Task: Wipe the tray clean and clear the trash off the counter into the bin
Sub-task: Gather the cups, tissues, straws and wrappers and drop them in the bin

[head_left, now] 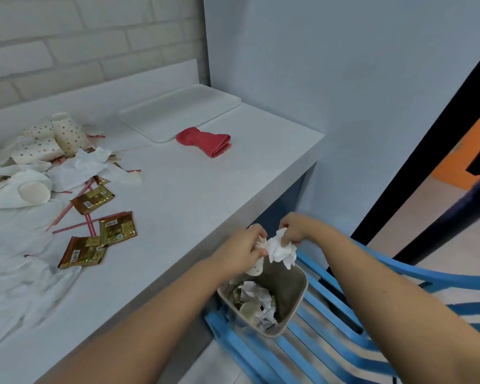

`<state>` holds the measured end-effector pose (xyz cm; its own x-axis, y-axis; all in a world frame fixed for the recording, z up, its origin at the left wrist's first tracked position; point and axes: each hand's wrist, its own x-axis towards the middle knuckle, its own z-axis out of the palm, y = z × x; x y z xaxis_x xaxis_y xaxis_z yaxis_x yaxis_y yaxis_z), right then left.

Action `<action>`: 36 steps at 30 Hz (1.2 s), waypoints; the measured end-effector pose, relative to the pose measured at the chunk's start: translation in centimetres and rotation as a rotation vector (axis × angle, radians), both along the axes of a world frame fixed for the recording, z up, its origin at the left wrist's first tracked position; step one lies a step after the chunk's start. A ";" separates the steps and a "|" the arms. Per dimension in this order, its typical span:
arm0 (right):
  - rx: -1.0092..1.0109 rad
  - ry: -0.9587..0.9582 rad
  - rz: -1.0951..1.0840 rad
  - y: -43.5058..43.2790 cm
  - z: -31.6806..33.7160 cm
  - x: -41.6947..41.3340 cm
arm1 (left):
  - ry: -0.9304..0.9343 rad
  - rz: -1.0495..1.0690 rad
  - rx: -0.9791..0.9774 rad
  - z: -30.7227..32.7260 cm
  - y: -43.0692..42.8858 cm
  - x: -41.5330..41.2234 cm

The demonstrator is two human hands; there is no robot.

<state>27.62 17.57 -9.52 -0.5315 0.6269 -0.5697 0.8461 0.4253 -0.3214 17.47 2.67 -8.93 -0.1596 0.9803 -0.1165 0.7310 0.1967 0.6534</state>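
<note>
Counter (183,206), left: paper cups (67,134), sachets (92,202), straws (87,224) lying loose. Tray (178,115) at rear, red cloth (204,141) just beside it. My left hand (240,252) grips a dotted cup (254,269), right hand (297,228) pinches a crumpled napkin (281,249), both above the bin (291,284).

Glossy foil sachets (92,201) (gold), matt counter (205,195), crumpled paper napkin (281,249).

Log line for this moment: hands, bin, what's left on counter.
left hand: grips dotted cup over bin | right hand: pinches crumpled tissue over bin | counter: cups, sachets, straws uncleared
</note>
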 end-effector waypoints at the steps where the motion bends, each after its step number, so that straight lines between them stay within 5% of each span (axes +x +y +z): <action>1: -0.017 -0.011 -0.027 -0.3 -1.1 0.3 | 0.001 0.001 -0.029 -1.2 -0.2 0.1; 12: -0.131 -0.021 -0.062 -1.7 -4.4 2.0 | -0.045 -0.024 -0.195 -7.4 -1.2 1.0; 27: -0.107 0.029 0.298 -3.3 6.3 -5.6 | 0.080 0.263 0.491 1.1 -2.1 -2.4; 36: -0.002 0.306 0.430 -8.8 9.5 -13.7 | 0.234 0.556 0.442 4.1 -7.0 -9.5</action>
